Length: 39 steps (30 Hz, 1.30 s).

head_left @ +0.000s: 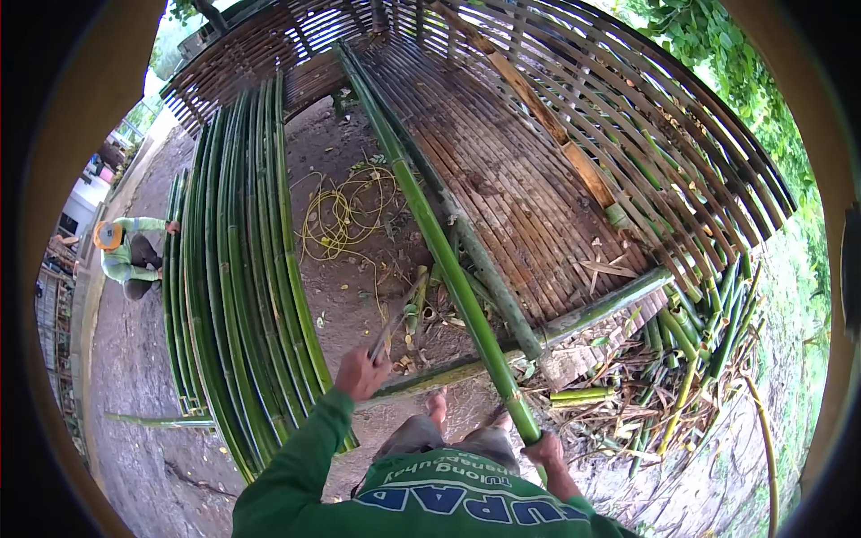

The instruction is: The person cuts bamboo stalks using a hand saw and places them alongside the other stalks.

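My right hand (549, 450) is wrapped round the near end of a long green bamboo pole (446, 260). The pole slopes up and away, resting across the front rail of a bamboo bench. In my left hand (361, 374), closed, is the handle of a machete (387, 334), its blade pointing forward over the ground. Short cut bamboo pieces (417, 305) lie just beyond the blade. A weathered grey bamboo pole (489, 269) runs beside the green one on the bench edge.
Left of me a row of long green bamboo poles (235, 269) stretches away. A person (134, 251) crouches beyond it. Tangled yellow rope (345, 220) lies on the ground. The slatted bench (511, 206) stands to the right, with cut bamboo and debris (664, 386) near its end.
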Available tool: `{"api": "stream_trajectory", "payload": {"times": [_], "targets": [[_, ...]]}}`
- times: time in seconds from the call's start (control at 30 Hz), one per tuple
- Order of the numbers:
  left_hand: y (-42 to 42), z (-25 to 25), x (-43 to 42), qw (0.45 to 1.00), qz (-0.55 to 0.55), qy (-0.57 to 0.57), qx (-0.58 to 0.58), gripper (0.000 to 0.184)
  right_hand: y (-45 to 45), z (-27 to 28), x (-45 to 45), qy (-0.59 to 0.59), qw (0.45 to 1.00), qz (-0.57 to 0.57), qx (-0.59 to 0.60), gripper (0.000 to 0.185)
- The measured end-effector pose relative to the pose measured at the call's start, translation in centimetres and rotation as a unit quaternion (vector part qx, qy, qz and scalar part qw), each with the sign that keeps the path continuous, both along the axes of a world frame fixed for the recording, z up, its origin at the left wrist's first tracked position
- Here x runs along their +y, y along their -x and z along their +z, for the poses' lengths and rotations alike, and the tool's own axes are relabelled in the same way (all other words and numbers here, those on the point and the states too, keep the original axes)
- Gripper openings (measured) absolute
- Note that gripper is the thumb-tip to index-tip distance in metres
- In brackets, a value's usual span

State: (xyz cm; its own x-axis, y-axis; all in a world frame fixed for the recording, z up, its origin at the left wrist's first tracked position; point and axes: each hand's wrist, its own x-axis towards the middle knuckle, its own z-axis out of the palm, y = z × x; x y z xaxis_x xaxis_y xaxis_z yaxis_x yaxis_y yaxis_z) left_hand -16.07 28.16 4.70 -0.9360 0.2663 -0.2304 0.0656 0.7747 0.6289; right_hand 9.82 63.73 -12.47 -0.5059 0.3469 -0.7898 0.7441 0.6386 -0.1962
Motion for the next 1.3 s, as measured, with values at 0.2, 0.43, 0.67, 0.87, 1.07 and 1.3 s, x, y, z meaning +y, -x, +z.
{"api": "stream_trajectory", "payload": {"times": [0.2, 0.43, 0.67, 0.87, 1.07, 1.3], "targets": [[-5.0, 5.3, -5.8, 1.000, 0.005, -0.030, -0.002, 0.034, 2.3, -1.5, 0.0, -0.012, 0.999, 0.035, -0.028, 0.060], [-6.5, 5.2, -5.1, 0.984, -0.072, -0.093, -0.136, 0.024, 3.1, 0.8, -1.1, -0.028, 0.996, -0.021, -0.082, 0.045], [-7.4, -1.2, 0.7, 0.956, -0.255, -0.095, -0.112, 0.017, 2.7, 1.9, -2.0, -0.079, 0.995, -0.043, -0.050, 0.037], [-8.6, -7.2, 3.7, 0.965, -0.249, -0.062, -0.050, 0.019, 2.6, 2.2, -1.3, -0.043, 0.997, -0.058, -0.040, 0.038], [-10.3, -7.4, 4.5, 0.970, -0.226, -0.053, -0.073, 0.021, 2.1, 1.5, -0.9, -0.032, 0.996, -0.074, -0.030, 0.035], [-7.9, -14.9, 9.2, 0.968, -0.240, -0.056, -0.052, 0.018, 1.6, 2.0, -1.3, -0.024, 0.997, -0.077, 0.002, 0.032]]}}
